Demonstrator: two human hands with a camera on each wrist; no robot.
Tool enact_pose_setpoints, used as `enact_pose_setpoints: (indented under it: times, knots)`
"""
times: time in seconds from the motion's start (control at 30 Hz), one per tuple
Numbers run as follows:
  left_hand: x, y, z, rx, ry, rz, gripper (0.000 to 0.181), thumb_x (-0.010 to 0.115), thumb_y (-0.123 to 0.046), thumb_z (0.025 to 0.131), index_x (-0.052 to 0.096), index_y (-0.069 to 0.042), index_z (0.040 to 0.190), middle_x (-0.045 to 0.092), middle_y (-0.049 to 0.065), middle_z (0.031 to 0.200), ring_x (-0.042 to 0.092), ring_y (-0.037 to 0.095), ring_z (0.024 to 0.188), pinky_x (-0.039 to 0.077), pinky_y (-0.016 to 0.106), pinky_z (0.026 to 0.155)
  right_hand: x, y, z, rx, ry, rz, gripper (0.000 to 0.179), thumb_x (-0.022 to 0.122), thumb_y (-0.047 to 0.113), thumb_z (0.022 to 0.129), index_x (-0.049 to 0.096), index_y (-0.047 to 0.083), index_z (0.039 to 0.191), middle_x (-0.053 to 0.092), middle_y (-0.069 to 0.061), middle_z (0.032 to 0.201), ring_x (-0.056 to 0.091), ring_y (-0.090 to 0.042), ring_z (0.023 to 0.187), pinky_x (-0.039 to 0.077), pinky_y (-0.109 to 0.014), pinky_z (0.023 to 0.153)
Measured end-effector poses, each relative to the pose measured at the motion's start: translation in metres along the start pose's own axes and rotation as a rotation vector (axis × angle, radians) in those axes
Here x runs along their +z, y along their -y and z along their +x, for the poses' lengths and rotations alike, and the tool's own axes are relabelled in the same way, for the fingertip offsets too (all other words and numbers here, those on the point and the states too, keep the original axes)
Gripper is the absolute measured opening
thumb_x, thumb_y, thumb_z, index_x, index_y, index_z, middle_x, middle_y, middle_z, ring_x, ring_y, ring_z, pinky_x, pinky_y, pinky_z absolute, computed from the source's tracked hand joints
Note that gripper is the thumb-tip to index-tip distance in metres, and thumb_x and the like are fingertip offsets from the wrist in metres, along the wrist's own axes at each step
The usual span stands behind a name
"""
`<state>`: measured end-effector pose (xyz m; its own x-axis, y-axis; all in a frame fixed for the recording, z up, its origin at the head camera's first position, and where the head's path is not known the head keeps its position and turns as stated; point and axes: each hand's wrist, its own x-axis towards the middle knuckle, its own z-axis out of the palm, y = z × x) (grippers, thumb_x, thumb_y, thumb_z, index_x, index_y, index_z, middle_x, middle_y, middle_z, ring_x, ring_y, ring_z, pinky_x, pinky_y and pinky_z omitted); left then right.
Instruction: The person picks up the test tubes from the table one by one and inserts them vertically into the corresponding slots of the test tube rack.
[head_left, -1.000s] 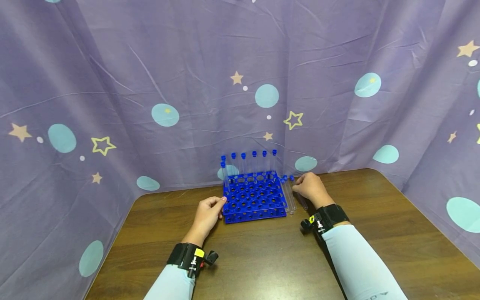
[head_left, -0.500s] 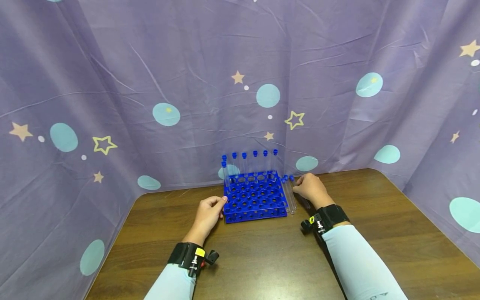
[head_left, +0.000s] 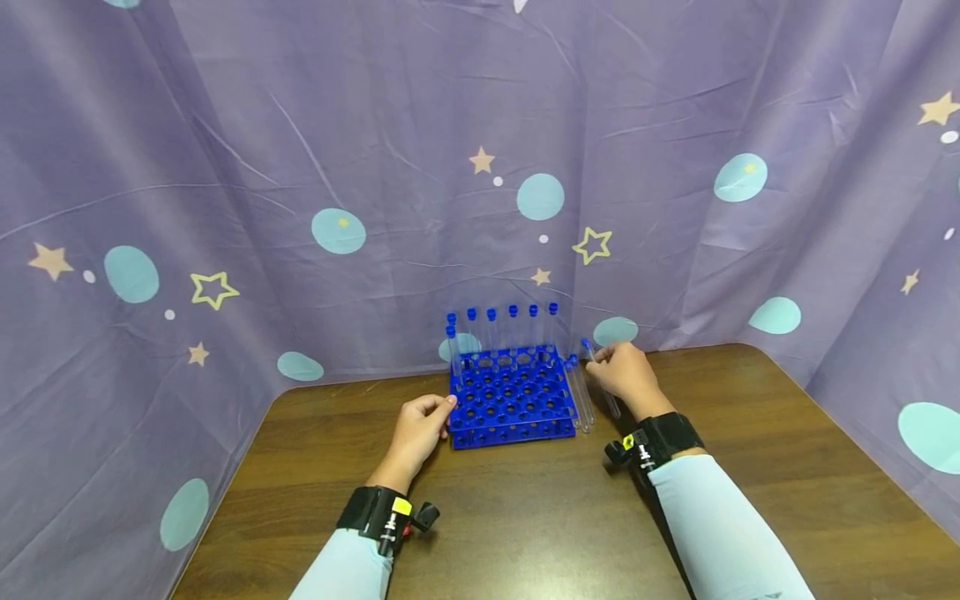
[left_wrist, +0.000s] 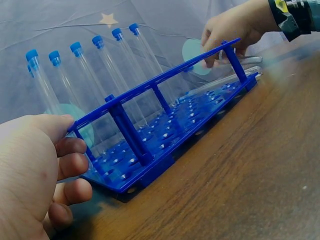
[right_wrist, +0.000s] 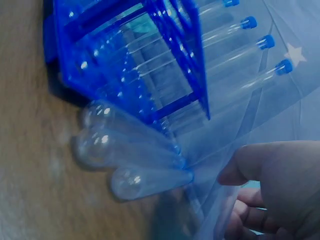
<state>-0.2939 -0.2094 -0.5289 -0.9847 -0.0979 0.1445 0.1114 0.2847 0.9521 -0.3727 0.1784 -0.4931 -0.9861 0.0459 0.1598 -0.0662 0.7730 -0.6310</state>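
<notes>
A blue test tube rack [head_left: 512, 400] stands on the table with several blue-capped test tubes [left_wrist: 82, 62] upright along its back and left side. My left hand [head_left: 416, 429] grips the rack's left edge, thumb at the upper plate's corner and the other fingers curled below it. To the right of the rack, my right hand [head_left: 628, 377] pinches a clear test tube [head_left: 614, 407] between thumb and fingers. This tube tilts, its blue cap raised past the fingertips and its round end low by the table. Other capped tubes [right_wrist: 100, 147] lie between the rack and this hand.
The wooden table [head_left: 517, 525] reaches back to a purple curtain [head_left: 420, 167] with stars and dots, which hangs close behind the rack. Most of the rack's front holes [head_left: 510, 408] hold no tubes. Each wrist wears a black strap [head_left: 667, 437] with a camera.
My right hand has raised the capped end of one test tube, which lay flat beside the others. The left hand stays at the rack's edge. The head view has shifted slightly.
</notes>
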Motion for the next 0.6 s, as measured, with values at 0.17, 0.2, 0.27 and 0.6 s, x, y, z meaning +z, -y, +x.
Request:
enact_pose_setpoints:
  times: [0.17,0.2,0.27,0.6]
  knots:
    - [0.001,0.002,0.0,0.009,-0.001,0.001,0.032,0.077,-0.025,0.11,0.08,0.001,0.091,0.062,-0.003,0.071,0.059,0.015,0.06,0.051,0.024,0.059,-0.006,0.01,-0.002,-0.038,-0.1,0.045,0.032,0.072,0.028,0.095,0.082,0.003,0.113,0.082,-0.015,0.106,0.077,-0.034,0.096,0.063,-0.054,0.09]
    - [0.001,0.002,0.0,0.008,0.0,0.002,0.033,0.077,-0.026,0.11,0.08,0.001,0.091,0.062,-0.004,0.071,0.06,0.015,0.06,0.051,0.024,0.059,-0.007,0.012,-0.002,-0.046,-0.12,0.056,0.032,0.072,0.027,0.095,0.082,0.003,0.114,0.083,-0.015,0.107,0.078,-0.035,0.096,0.063,-0.054,0.09]
    - [0.001,0.002,0.0,0.007,0.002,0.003,0.033,0.077,-0.026,0.11,0.079,0.001,0.091,0.062,-0.004,0.071,0.06,0.015,0.06,0.051,0.024,0.059,-0.01,0.016,-0.003,-0.053,-0.16,0.088,0.032,0.073,0.026,0.096,0.082,0.003,0.117,0.082,-0.015,0.107,0.077,-0.034,0.095,0.062,-0.052,0.088]
    - [0.0,0.0,-0.002,0.001,-0.004,0.006,0.033,0.078,-0.027,0.11,0.079,0.0,0.091,0.062,-0.002,0.071,0.06,0.014,0.06,0.051,0.024,0.059,-0.022,0.045,-0.008,-0.162,-0.316,0.24,0.026,0.077,0.023,0.097,0.079,0.007,0.118,0.081,-0.012,0.102,0.078,-0.03,0.086,0.057,-0.038,0.076]
